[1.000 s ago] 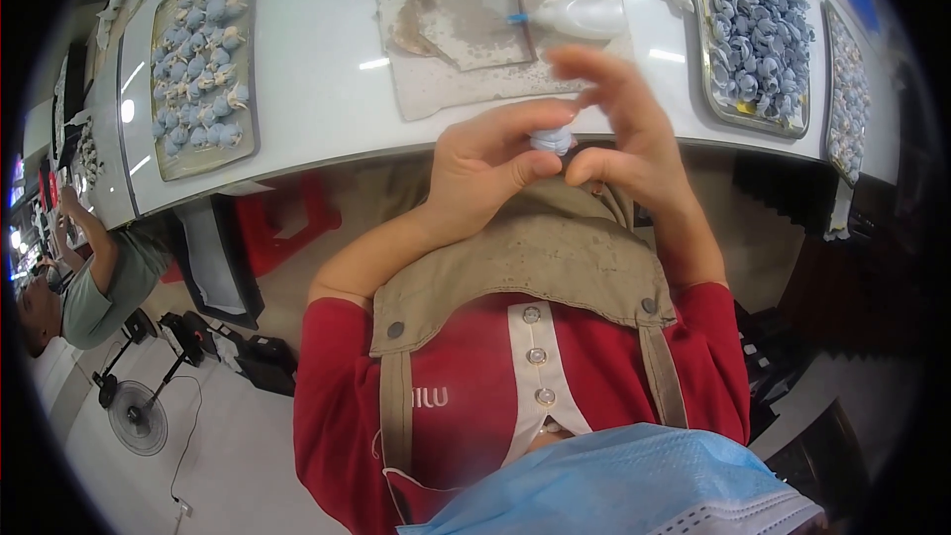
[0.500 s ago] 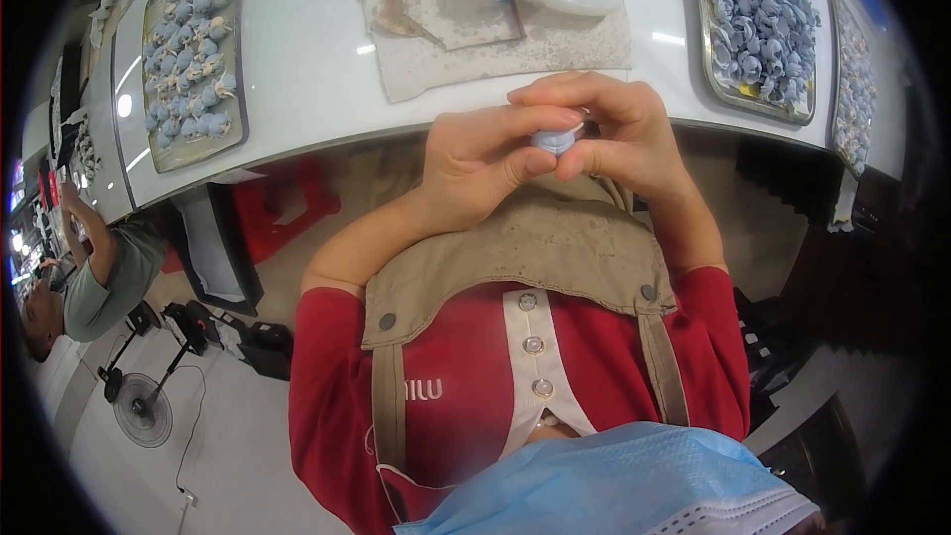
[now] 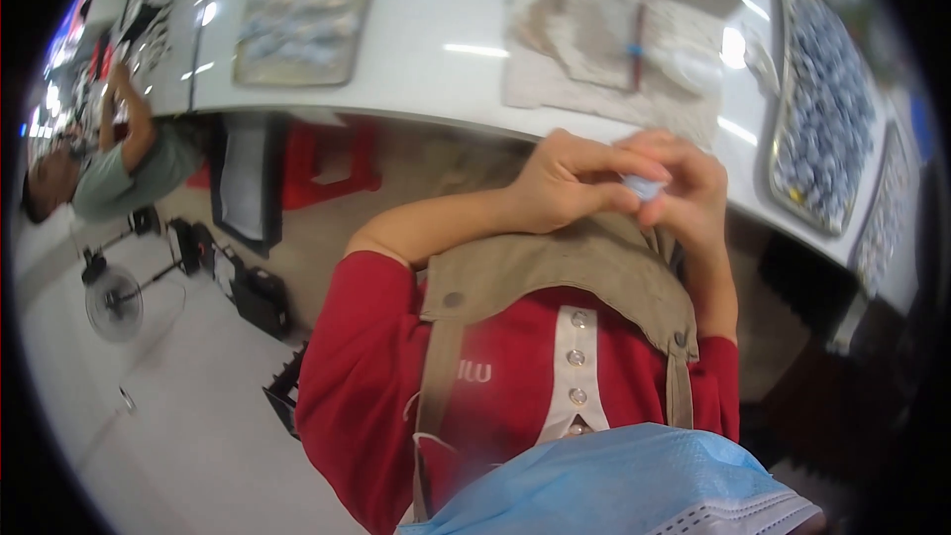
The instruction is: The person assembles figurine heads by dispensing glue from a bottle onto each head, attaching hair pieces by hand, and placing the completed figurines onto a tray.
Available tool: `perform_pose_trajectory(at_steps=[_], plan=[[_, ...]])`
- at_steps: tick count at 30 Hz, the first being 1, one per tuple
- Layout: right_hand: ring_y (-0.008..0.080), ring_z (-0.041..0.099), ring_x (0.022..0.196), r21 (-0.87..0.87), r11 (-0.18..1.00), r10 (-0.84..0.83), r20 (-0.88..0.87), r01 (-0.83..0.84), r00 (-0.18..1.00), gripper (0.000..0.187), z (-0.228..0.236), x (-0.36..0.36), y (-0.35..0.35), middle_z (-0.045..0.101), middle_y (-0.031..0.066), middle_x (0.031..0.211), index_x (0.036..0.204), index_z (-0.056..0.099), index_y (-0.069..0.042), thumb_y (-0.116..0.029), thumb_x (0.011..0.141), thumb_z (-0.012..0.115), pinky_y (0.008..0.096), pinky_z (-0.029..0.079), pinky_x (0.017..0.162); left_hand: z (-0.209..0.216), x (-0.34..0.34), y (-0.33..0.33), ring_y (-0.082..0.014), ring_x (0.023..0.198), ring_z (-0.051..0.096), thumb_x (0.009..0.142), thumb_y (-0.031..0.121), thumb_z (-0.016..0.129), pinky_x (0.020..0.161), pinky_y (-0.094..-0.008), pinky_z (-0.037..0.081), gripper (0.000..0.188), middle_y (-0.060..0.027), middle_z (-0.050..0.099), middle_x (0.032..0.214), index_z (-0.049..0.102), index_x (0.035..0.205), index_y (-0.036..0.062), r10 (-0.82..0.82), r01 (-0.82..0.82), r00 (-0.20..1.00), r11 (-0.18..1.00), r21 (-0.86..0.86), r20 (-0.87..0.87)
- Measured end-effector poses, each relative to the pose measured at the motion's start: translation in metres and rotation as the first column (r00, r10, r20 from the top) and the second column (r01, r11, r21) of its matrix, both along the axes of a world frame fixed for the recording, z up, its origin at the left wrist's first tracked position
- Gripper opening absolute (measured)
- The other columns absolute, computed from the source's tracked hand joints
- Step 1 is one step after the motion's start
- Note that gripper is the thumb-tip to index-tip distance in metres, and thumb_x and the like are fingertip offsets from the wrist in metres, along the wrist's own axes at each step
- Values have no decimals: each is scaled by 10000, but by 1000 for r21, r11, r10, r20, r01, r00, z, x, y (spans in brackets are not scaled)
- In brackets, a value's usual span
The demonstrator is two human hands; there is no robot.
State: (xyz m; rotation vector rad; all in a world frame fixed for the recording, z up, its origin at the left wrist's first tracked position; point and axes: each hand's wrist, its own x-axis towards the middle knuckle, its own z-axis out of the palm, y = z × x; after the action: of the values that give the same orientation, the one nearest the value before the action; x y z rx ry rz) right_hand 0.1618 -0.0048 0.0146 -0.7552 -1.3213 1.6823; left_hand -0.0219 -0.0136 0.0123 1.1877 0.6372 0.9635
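Between both hands, just past the table's near edge, is a small pale blue rounded piece. My left hand pinches it with thumb and fingers from the left. On its other side my right hand closes its thumb and fingers on the same piece. Much of the piece is covered by fingertips, and blur hides its detail. Beyond the hands lies a stained, pale sheet, on which a whitish bottle with a blue tip rests on its side.
A tray of blue-grey and cream pieces stands at left on the white table. On the right is a tray heaped with blue-grey shell-like pieces, beside another filled tray. A co-worker sits far left, near a fan.
The view has swung, so the table, trays and hands appear shifted right and tilted. Both hands keep their hold on the small piece. The picture is blurrier now.
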Motion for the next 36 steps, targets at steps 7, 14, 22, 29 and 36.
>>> perform_pose_trajectory(at_steps=[7,14,22,29,36], plan=[[226,525,1048,429,890,-323,360,153,875,380,12,-17,10,599,120,1065,1066,581,20,-158,750,694,323,367,936,12,-69,6,-129,758,604,739,73,703,711,-250,484,293,-85,657,941,637,1022,30,430,-331,858,881,338,-281],[159,565,910,470,701,-696,285,537,659,129,-11,12,41,622,89,955,951,608,21,-16,834,569,255,421,820,-15,-199,31,-283,830,553,688,72,695,769,-373,441,259,-87,615,944,627,938,73,900,-212,-112,393,895,-422],[281,525,1011,822,447,-875,320,352,364,298,-31,26,58,573,139,1056,1075,557,-17,-30,781,606,340,423,860,16,-141,111,-302,923,541,715,32,639,823,-376,417,203,-125,593,967,623,917,25,929,-57,218,320,946,-301],[296,537,986,653,601,-794,423,462,436,298,-28,30,52,567,158,1058,1085,559,-29,-64,792,603,344,440,854,19,-27,256,-307,899,559,753,64,578,761,-357,439,169,-156,591,917,606,918,41,646,-47,631,585,810,-430],[267,547,919,647,580,-806,369,494,463,269,-28,31,53,596,124,1003,1048,587,-30,-108,791,605,337,441,793,-10,2,295,-329,876,562,737,136,612,767,-394,443,198,-163,595,919,587,903,30,622,69,497,668,741,-606]])
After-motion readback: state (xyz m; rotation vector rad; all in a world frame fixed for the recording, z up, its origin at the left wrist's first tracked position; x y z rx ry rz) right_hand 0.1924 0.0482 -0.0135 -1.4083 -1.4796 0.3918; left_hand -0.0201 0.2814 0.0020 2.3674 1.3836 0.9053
